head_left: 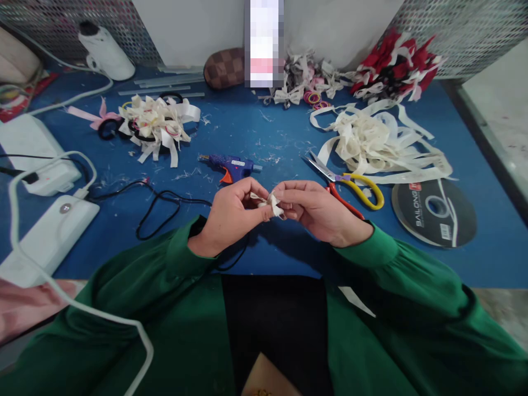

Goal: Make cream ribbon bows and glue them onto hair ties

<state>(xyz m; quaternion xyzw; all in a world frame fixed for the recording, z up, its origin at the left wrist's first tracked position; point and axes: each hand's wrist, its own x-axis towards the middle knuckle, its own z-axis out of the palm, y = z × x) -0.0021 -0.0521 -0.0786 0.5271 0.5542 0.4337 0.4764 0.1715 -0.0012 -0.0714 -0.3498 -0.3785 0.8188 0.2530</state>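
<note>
Cream ribbon [275, 205], soft, bunched small and crumpled, is pinched in the fingertips of both the left hand [235, 213] and the right hand [322, 212], above the blue tabletop [284, 140]; nearby lie a plastic glue gun [231, 166], metal-bladed scissors [339, 178] and a loose, curling ribbon heap [367, 143]

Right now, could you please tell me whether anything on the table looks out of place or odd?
Mostly just untidiness: pale wisps litter the blue tabletop around the glue gun, which lies on its side. The scissors lie with blades parted, beside a tangled ribbon heap.
</note>
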